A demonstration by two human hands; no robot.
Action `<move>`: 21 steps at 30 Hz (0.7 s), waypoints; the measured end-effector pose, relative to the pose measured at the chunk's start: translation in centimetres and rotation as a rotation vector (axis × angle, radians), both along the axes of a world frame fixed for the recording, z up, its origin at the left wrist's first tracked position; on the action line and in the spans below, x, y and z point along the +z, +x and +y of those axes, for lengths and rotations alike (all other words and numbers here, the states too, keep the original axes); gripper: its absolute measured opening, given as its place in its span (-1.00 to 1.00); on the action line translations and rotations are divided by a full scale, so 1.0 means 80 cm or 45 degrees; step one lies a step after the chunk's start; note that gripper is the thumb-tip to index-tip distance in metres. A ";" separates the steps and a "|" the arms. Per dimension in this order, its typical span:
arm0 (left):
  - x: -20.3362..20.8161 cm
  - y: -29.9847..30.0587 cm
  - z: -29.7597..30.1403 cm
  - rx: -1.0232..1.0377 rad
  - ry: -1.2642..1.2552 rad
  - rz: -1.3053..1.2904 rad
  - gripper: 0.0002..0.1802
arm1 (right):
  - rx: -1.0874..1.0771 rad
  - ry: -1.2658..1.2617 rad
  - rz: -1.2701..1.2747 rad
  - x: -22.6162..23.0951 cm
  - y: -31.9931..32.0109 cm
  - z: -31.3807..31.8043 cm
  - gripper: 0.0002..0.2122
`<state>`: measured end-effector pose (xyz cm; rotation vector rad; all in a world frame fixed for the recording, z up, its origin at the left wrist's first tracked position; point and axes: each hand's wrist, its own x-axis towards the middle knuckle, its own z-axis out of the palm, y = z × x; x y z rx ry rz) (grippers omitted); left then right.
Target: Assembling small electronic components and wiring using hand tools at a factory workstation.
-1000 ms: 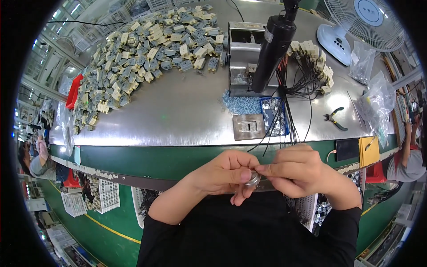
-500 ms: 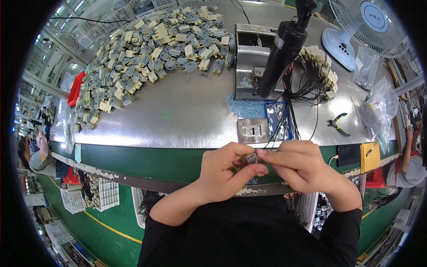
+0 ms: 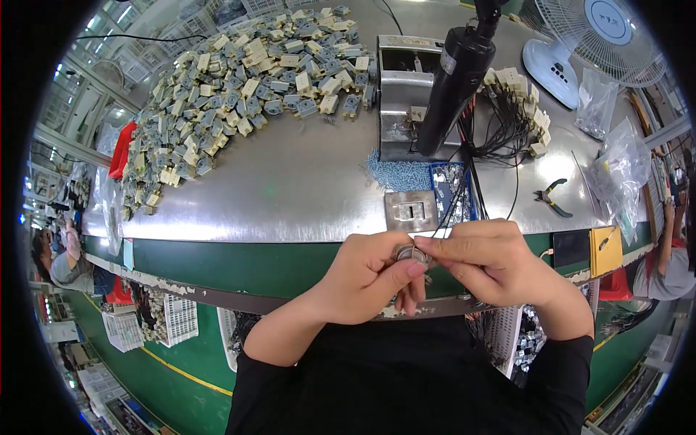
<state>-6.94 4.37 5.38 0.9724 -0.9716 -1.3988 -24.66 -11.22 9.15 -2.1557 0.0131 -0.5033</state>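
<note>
Metal piece (image 3: 410,253): round, at six o'clock from the steel plate (image 3: 395,216).
Left hand (image 3: 371,279): curled around it, thumb pressing.
Right hand (image 3: 486,262): pinched narrow at its rim, seemingly gripping it too; fingertips partly hidden.
Slip risk: a loosened thumb, or black wires (image 3: 496,145) snagging toward one o'clock.

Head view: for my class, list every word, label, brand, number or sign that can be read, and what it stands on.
No text can be read with certainty.
Fan hub: small markings, too small to read.
Black cylindrical tool: pale label, too small to read.
Held round metal piece: no writing can be made out.
</note>
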 end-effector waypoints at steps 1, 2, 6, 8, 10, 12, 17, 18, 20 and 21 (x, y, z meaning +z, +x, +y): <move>-0.005 -0.005 -0.001 0.009 -0.004 -0.007 -0.82 | 0.009 -0.004 -0.007 -0.001 0.000 0.003 -0.61; -0.011 -0.010 0.001 0.210 -0.191 -0.460 -0.82 | -0.037 -0.034 -0.011 -0.001 0.001 0.009 -0.61; 0.000 -0.014 -0.010 0.265 -0.214 -0.715 -0.85 | -0.047 -0.126 0.041 -0.010 -0.001 0.000 -0.57; 0.013 -0.008 -0.009 0.169 -0.014 -0.476 -0.88 | -0.019 -0.084 0.033 -0.013 -0.004 0.000 -0.59; 0.003 -0.008 -0.001 0.038 0.099 0.131 -0.86 | 0.015 -0.034 0.030 -0.017 -0.001 0.001 -0.60; 0.000 -0.009 0.004 0.064 0.066 0.190 -0.84 | 0.005 0.020 0.024 -0.013 0.001 0.003 -0.63; 0.019 0.043 0.009 0.251 -0.191 -0.969 -0.72 | -0.024 -0.329 0.255 -0.007 -0.005 -0.014 -0.59; -0.003 0.076 0.010 0.574 -0.339 -1.406 -0.67 | -0.022 -0.333 0.252 -0.017 -0.012 -0.027 -0.59; -0.046 0.160 0.006 1.219 -0.263 -1.710 -0.71 | -0.257 -0.742 0.383 -0.043 -0.034 -0.053 -0.68; -0.058 0.211 0.014 1.383 0.002 -1.843 -0.71 | -0.395 -0.661 0.370 -0.056 -0.032 -0.059 -0.77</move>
